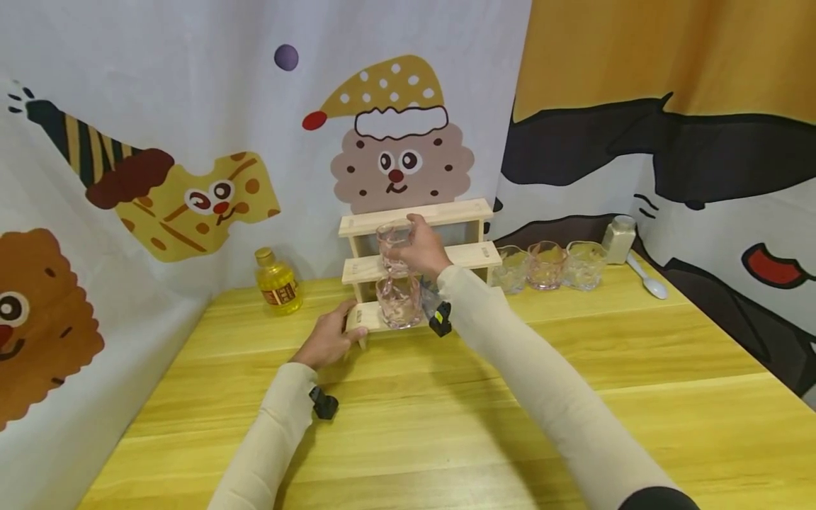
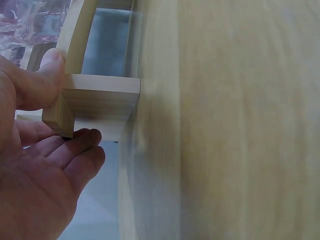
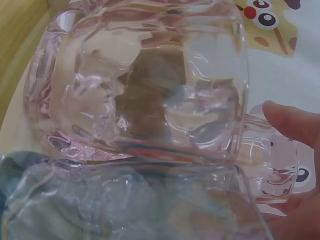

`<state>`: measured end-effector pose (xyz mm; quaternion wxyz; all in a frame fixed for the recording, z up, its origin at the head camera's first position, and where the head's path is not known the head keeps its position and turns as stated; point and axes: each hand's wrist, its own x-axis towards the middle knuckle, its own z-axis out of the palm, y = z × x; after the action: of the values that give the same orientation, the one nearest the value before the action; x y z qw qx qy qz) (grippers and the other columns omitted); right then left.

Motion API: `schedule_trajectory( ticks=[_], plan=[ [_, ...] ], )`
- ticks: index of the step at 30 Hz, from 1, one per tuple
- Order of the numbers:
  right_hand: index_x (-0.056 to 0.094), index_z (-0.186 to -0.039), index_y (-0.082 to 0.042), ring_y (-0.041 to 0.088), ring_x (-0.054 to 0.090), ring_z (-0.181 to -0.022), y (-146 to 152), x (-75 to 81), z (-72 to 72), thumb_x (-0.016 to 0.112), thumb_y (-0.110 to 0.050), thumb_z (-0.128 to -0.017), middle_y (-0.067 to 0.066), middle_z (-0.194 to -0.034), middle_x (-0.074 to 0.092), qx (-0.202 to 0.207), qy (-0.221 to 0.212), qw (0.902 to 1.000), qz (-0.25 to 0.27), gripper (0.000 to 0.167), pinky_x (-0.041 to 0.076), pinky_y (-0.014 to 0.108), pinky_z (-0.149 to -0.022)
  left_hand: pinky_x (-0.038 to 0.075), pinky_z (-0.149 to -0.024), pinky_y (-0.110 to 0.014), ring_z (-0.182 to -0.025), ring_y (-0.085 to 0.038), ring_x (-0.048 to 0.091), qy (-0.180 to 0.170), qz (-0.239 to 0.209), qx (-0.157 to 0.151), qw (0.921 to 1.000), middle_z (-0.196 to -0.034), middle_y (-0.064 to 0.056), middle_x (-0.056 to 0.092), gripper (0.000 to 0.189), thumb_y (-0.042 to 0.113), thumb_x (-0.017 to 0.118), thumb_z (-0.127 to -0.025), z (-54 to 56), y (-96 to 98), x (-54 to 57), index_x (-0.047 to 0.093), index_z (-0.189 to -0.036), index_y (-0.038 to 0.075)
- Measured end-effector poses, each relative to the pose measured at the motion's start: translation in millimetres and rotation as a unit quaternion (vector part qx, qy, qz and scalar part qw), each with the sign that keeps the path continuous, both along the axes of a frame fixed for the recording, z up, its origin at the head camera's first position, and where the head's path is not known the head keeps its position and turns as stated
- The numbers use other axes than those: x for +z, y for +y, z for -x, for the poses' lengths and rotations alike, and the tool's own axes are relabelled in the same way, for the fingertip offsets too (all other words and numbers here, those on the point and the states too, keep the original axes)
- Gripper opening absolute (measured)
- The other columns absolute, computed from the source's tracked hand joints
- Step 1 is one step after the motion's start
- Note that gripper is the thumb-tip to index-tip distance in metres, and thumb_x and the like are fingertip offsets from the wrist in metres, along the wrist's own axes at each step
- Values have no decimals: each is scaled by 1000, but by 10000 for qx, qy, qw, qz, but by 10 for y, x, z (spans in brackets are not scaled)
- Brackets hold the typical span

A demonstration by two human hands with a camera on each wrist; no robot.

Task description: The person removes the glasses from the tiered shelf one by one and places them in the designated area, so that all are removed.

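A three-tier wooden stand (image 1: 363,269) stands against the back curtain. My right hand (image 1: 423,248) holds a clear pinkish glass (image 1: 392,244) by its side, at the left part of the middle tier. Below it, a pink glass (image 1: 399,306) sits on the bottom tier, with a bluish glass (image 1: 431,301) beside it, partly hidden by my right wrist. These two fill much of the right wrist view. My left hand (image 1: 325,340) grips the left end of the bottom tier; in the left wrist view the thumb (image 2: 50,70) lies on top and the fingers curl underneath.
Right of the stand are a clear glass (image 1: 510,270), a pink glass (image 1: 546,266) and another clear glass (image 1: 585,266). Farther right stand a shaker jar (image 1: 618,239) and a white spoon (image 1: 652,283). An oil bottle (image 1: 278,283) is at the back left of the table (image 1: 382,439).
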<state>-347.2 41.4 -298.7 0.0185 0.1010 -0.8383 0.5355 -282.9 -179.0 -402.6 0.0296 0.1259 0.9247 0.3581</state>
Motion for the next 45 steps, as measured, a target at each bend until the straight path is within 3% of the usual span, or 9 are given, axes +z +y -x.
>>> schedule_trajectory(
  ticks=[12,19,27,34,38,42,45],
  plan=[
    [25,-159,-13,35,54,-129,23,33,-6,81,-17,-85,20,-146,50,-234,102,9997,23,93,49,47,-108,51,-104,-51,-123,-35,62,44,102,18,9999,-139,-23,59,65,22,62,-101,22,6,-4,31,-156,5],
    [29,-158,-11,34,52,-133,157,179,-49,81,-20,-85,21,-142,54,-141,607,9980,87,90,48,47,-110,51,-105,-51,-122,-34,62,11,23,51,10000,-138,-22,60,67,22,62,-101,6,-11,-20,31,-157,7],
    [31,-158,-19,32,50,-133,487,343,-197,82,-23,-85,16,-145,50,32,490,9988,91,89,49,49,-107,51,-104,-50,-122,-33,63,7,-5,78,10000,-137,-22,61,67,22,62,-101,4,-8,-23,30,-158,8],
    [30,-158,-18,31,53,-115,880,295,-355,81,-21,-86,15,-132,53,200,606,9977,-235,89,48,49,-99,51,-103,-50,-119,-33,63,14,60,101,9999,-135,-22,61,66,21,63,-100,5,11,-30,32,-156,6],
    [31,-158,-21,32,52,-123,1123,260,-448,80,-24,-87,14,-139,53,130,697,9969,-341,86,48,50,-97,52,-102,-49,-118,-31,63,16,46,103,9999,-134,-21,62,66,21,63,-100,11,18,-29,31,-157,7],
    [34,-157,-24,29,56,-112,1336,213,-511,79,-30,-88,12,-141,55,-16,776,9962,-406,83,50,42,-84,52,-101,-48,-116,-31,64,23,-13,109,9999,-133,-21,62,66,20,62,-100,21,12,-22,31,-157,7],
    [36,-156,-26,21,57,-104,1484,157,-553,79,-34,-87,10,-139,58,-139,779,9958,-457,81,49,34,-82,53,-100,-48,-115,-30,64,45,6,111,9999,-133,-20,62,66,21,63,-100,26,13,-11,32,-157,8]
  ],
)
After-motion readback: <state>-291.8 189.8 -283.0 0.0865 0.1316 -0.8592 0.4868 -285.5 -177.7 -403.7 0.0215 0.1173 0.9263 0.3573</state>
